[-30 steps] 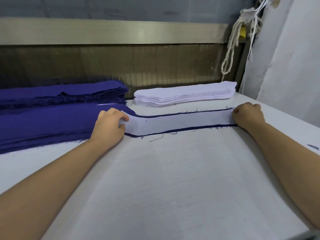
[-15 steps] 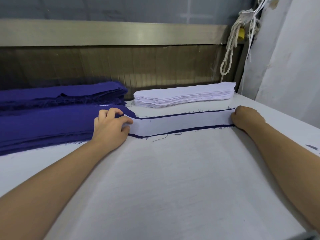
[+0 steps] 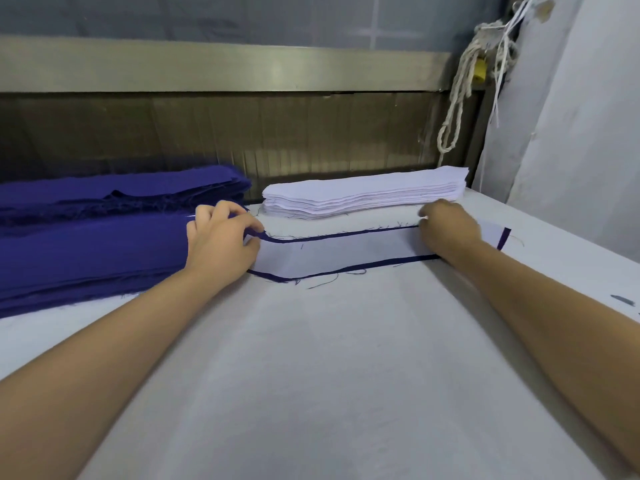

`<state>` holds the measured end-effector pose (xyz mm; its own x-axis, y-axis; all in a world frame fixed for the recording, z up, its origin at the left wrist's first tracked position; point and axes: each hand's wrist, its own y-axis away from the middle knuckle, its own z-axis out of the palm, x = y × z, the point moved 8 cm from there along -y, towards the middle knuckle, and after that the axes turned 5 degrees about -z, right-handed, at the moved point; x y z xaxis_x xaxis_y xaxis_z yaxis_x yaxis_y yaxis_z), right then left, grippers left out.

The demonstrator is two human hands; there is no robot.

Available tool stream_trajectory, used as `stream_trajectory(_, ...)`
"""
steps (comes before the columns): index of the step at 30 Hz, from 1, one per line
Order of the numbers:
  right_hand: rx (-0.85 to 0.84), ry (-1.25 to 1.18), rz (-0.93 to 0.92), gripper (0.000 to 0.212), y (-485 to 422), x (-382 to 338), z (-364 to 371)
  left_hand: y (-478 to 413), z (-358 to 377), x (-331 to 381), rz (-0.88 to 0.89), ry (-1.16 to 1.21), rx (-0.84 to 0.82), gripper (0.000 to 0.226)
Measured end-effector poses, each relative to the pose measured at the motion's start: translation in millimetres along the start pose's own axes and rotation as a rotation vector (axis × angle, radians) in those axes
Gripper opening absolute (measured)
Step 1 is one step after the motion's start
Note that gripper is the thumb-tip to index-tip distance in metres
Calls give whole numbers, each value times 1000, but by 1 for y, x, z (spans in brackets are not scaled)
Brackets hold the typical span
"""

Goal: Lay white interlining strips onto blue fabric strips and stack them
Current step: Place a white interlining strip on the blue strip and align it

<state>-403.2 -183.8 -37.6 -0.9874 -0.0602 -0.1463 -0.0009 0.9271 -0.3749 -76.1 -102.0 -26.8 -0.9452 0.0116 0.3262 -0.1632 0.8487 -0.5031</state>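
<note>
- Left hand [image 3: 221,244] pinches the blue fabric strip [image 3: 504,239] at its left end; right hand [image 3: 446,226] lies on its right part — blurred, grip unclear.
- White interlining strip [image 3: 346,251] lies on the blue one, mid-table.
- Risk: a 1-sided tug skews the interlining off the blue margins.
- White cloth-covered table [image 3: 346,375]; rope [image 3: 462,84] hangs at the back right.

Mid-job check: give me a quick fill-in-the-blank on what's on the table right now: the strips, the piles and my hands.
1. The white interlining strip lies ____ the blue fabric strip.
2. The left hand pinches the blue strip's edge at its ____ end.
3. The white interlining pile sits to the ____ of the blue fabric piles.
Missing words: on; left; right.
</note>
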Motion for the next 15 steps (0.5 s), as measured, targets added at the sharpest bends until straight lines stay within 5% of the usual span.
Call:
stream_trajectory(4, -8, -3, -236, 36, -11, -68, 6, -25, 9, 4, -66, 62, -64, 26)
stream_trajectory(8, 50, 13, -394, 40, -20, -126, 12, -43, 14, 3, -147, 432, -83, 28)
stream_trajectory(15, 150, 111, -509, 39, -34, -179, 21, -54, 27, -7, -294, 768, -93, 26)
